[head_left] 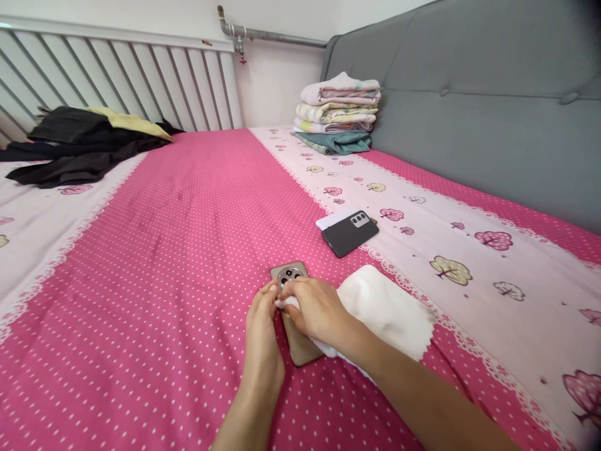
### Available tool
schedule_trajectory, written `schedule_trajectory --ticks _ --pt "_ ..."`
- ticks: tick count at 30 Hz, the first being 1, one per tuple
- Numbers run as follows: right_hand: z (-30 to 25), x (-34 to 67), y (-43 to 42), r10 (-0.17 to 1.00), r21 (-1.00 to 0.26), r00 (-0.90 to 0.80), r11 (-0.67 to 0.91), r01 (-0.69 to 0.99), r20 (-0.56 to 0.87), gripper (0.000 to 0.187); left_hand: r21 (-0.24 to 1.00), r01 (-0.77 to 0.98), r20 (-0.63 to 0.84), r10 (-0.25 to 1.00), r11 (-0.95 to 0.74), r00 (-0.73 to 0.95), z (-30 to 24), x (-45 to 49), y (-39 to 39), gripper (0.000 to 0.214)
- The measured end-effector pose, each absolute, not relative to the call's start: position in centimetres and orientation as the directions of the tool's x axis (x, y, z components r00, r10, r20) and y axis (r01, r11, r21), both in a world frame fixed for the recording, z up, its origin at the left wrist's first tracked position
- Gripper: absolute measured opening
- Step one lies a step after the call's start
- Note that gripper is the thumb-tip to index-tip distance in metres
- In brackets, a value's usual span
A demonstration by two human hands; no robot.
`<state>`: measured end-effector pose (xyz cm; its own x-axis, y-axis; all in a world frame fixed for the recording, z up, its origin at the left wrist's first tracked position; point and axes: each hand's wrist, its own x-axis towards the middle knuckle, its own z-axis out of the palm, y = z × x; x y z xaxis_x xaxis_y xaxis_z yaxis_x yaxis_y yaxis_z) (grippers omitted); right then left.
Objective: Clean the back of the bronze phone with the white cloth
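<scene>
A bronze phone (292, 275) lies face down on the pink dotted bedsheet (164, 263), its round camera block at the far end. My left hand (263, 338) rests along the phone's left edge, fingers together, steadying it. My right hand (317, 313) is closed on a white cloth (389, 310) and presses a fold of it onto the phone's back, just below the camera. The rest of the cloth trails to the right under my forearm.
A black phone (350, 235) lies on top of a white one a little farther right. Folded linens (338, 113) are stacked by the grey padded headboard (493, 106). Dark clothes (79, 144) are heaped at the far left, near the white radiator (117, 75).
</scene>
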<state>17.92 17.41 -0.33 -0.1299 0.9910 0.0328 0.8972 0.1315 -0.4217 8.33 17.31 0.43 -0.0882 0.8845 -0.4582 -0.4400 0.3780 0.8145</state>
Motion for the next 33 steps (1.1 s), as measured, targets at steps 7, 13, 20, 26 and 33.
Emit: schedule_trajectory --ticks 7,13,20,26,33 --pt "-0.40 17.91 17.46 0.991 -0.422 -0.127 0.128 0.898 0.030 0.018 0.811 -0.461 -0.438 0.896 0.360 -0.071 0.09 8.14 17.36 0.017" --pt "-0.39 17.94 17.48 0.991 -0.418 -0.125 0.131 0.899 0.042 0.017 0.808 -0.468 -0.438 0.896 0.359 -0.068 0.12 8.19 17.33 0.015" --pt "-0.30 17.90 17.44 0.992 -0.416 -0.122 0.126 0.901 0.036 0.018 0.800 -0.479 -0.447 0.892 0.361 -0.074 0.23 8.26 17.35 0.014" --pt "-0.53 17.98 17.45 0.992 -0.416 -0.114 0.125 0.901 0.052 0.018 0.803 -0.475 -0.445 0.892 0.361 -0.074 0.04 8.27 17.41 0.015" --pt "-0.74 17.98 17.50 0.989 -0.418 -0.124 0.144 0.897 0.075 0.017 0.797 -0.478 -0.456 0.887 0.370 -0.074 0.27 8.31 17.47 0.015"
